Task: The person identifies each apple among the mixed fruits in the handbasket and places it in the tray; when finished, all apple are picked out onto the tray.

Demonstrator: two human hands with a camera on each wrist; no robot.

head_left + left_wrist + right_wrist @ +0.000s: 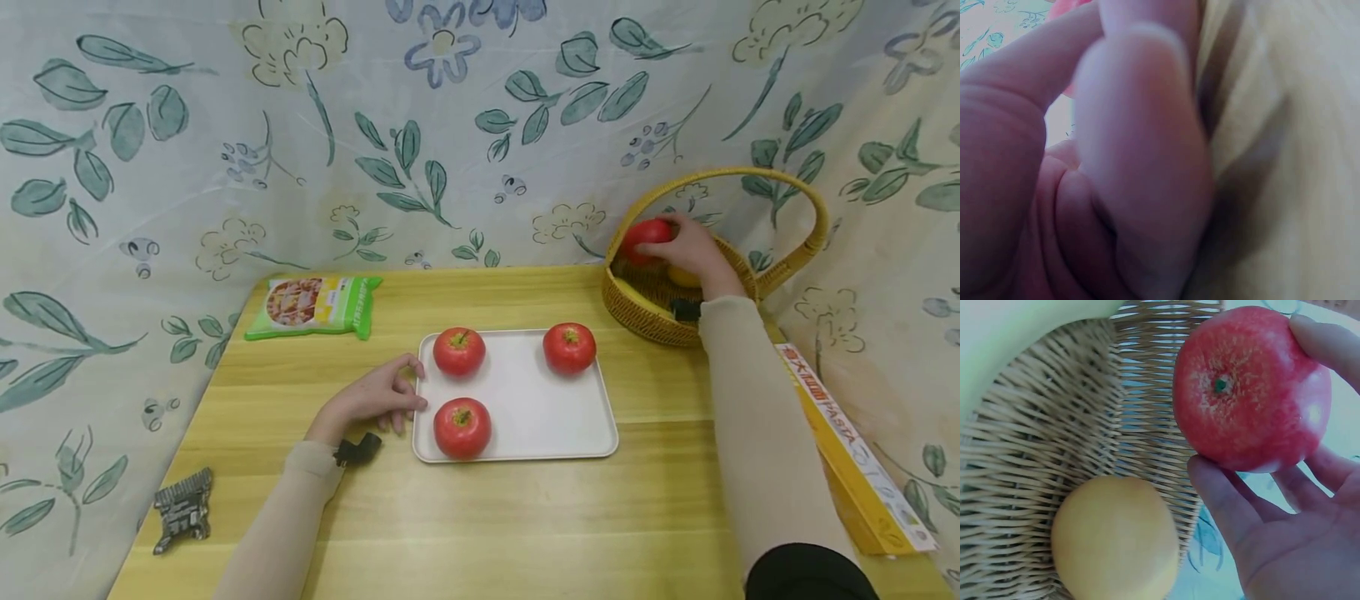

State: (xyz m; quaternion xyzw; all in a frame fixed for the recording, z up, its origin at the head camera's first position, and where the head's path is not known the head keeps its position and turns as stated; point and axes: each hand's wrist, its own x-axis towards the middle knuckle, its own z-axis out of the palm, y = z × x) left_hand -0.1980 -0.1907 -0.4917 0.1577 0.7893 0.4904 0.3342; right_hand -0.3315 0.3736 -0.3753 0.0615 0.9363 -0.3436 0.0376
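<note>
My right hand (693, 246) grips a red apple (1250, 390) inside the wicker basket (633, 315), thumb on one side and fingers on the other. Below it in the basket lies a round yellow fruit (1116, 540); a yellow curved thing (641, 302) lies along the near wall, its kind unclear. My left hand (375, 396) is at the left rim of a white tray (536, 408), fingertips touching the edge, fingers loosely bent. On the tray are three red apples: far left (459, 352), near left (462, 428) and far right (570, 348). The left wrist view shows mostly blurred fingers (1141, 144).
At the back left of the wooden table (510, 525) lies a green food packet (315, 307). A small dark packet (183, 510) is near the left edge. Along the right edge lies a yellow pasta box (862, 467). Floral cloth (450, 167) hangs behind.
</note>
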